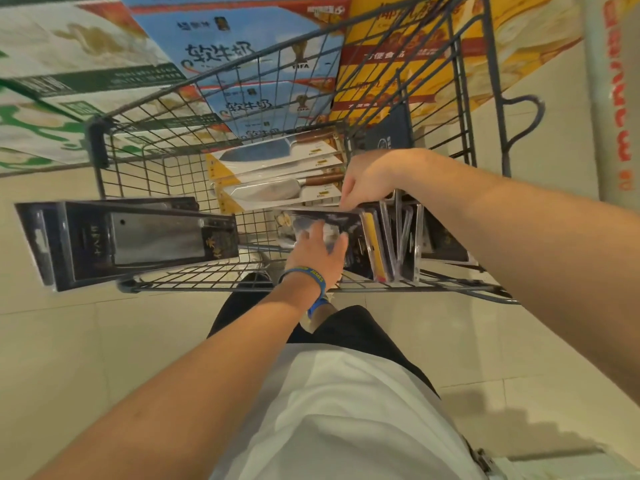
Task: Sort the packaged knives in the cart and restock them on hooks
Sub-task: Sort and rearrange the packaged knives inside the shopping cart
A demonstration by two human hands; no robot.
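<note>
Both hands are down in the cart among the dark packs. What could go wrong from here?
1. The cleaver pack lies across the cart's left rim, mostly overhanging; a bump could drop it to the floor.
2. The upright packs lean loosely; pulling one with the right hand may topple the rest.
3. The left hand presses a tilted pack, which might slide.

Package [301, 221] under left hand [317, 251] blurred, print unreadable.

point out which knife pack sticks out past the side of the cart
The big black cleaver pack on the left: it overhangs the cart at its wire side, while the white-and-yellow packs and the dark packs on the right sit inside.
</note>
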